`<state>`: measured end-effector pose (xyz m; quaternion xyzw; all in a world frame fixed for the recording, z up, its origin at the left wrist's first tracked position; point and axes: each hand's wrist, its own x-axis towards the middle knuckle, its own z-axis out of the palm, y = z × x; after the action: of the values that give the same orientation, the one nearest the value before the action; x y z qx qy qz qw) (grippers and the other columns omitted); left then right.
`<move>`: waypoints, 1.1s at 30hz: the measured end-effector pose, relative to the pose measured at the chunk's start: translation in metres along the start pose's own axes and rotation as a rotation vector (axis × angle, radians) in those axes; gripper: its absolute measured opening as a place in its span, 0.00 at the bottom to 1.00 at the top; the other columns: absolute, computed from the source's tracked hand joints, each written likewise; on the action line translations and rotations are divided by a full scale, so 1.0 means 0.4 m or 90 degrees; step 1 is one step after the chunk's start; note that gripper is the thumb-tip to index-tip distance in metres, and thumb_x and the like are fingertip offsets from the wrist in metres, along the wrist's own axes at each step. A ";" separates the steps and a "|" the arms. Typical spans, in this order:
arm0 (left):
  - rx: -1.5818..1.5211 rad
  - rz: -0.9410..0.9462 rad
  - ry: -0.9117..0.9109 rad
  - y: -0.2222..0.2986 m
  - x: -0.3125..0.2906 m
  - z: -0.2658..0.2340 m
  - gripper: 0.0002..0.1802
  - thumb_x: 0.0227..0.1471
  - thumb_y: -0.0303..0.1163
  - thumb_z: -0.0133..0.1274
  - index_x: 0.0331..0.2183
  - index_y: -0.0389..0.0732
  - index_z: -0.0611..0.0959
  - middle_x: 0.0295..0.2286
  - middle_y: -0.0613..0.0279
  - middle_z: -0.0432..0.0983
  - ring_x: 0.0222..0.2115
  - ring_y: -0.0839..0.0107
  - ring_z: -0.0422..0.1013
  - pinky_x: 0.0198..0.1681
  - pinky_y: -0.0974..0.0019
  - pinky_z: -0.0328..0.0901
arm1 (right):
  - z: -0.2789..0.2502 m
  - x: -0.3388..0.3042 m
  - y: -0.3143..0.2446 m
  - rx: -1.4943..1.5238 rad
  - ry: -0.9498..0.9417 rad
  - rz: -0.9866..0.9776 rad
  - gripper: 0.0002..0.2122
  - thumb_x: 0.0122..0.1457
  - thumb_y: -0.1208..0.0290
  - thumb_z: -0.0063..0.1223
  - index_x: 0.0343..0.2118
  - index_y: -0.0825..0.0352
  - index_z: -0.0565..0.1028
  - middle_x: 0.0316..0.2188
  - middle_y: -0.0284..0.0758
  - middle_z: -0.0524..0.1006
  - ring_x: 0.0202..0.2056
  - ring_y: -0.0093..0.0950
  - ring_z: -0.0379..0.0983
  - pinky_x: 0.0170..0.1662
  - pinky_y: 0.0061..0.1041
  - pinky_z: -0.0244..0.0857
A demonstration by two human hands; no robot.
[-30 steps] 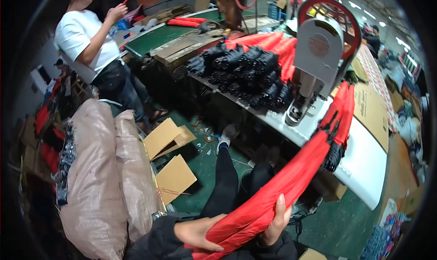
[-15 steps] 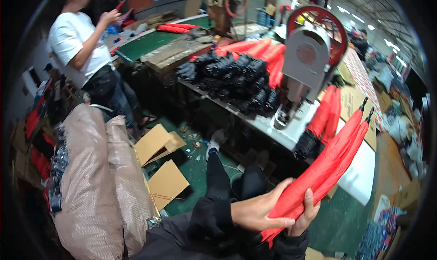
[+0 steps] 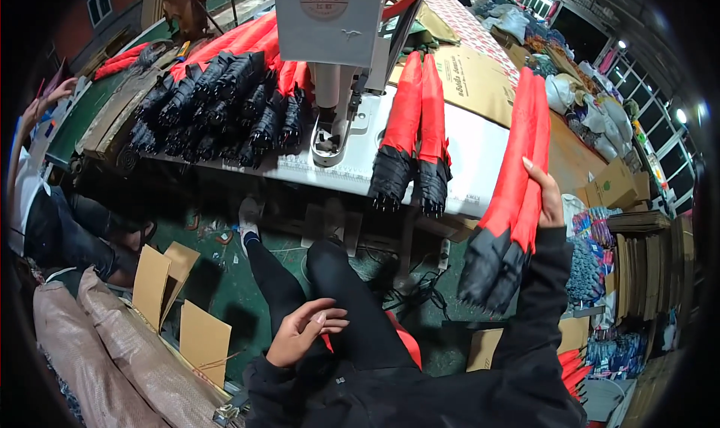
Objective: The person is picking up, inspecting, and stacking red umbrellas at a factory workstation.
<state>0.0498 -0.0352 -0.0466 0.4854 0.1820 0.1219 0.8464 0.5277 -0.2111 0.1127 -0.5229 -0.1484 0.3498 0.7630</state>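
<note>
My right hand is closed round a pair of folded umbrellas, held nearly upright beyond the table's right end. Their cloth is red, with black lower ends where the rib tips bunch. Over my lap is my left hand, fingers loosely bent and apart, with nothing seen in it. A bit of red shows just below that hand, and a red strip lies beside my thigh. Two more red and black umbrellas rest on the white sewing table, black ends toward me.
A grey sewing machine stands over the table. Left of it lies a heap of folded umbrellas. Stuffed woven sacks and cardboard pieces are at lower left. Another person is at far left. Stacked cardboard stands at right.
My view has turned right. Both hands were on the umbrellas; now my left hand is off them and over my lap, while the right holds them out upright, black ends down.
</note>
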 end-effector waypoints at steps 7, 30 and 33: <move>0.025 0.014 0.064 -0.037 0.022 -0.013 0.24 0.70 0.34 0.47 0.60 0.29 0.70 0.51 0.41 0.77 0.50 0.56 0.78 0.55 0.58 0.72 | -0.108 0.343 0.048 -0.069 0.042 -0.064 0.23 0.65 0.66 0.62 0.59 0.70 0.73 0.50 0.39 0.81 0.44 0.30 0.81 0.46 0.31 0.77; 0.105 -0.044 0.311 -0.415 -0.028 -0.202 0.18 0.67 0.27 0.48 0.55 0.30 0.77 0.42 0.53 0.83 0.40 0.71 0.81 0.46 0.67 0.74 | -0.135 0.416 0.252 -0.565 0.037 -0.274 0.42 0.63 0.57 0.64 0.69 0.80 0.56 0.69 0.51 0.60 0.69 0.37 0.57 0.72 0.33 0.47; 0.084 -0.026 0.307 -0.426 -0.006 -0.214 0.19 0.66 0.27 0.48 0.56 0.30 0.76 0.43 0.50 0.83 0.41 0.69 0.81 0.46 0.67 0.75 | -0.131 0.440 0.269 -0.519 0.053 -0.276 0.45 0.63 0.57 0.65 0.70 0.81 0.51 0.71 0.54 0.55 0.71 0.38 0.53 0.72 0.33 0.45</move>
<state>0.0163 -0.0547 -0.2334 0.4929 0.3963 0.2047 0.7471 0.6432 -0.1038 -0.0305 -0.7507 -0.3489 0.0739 0.5561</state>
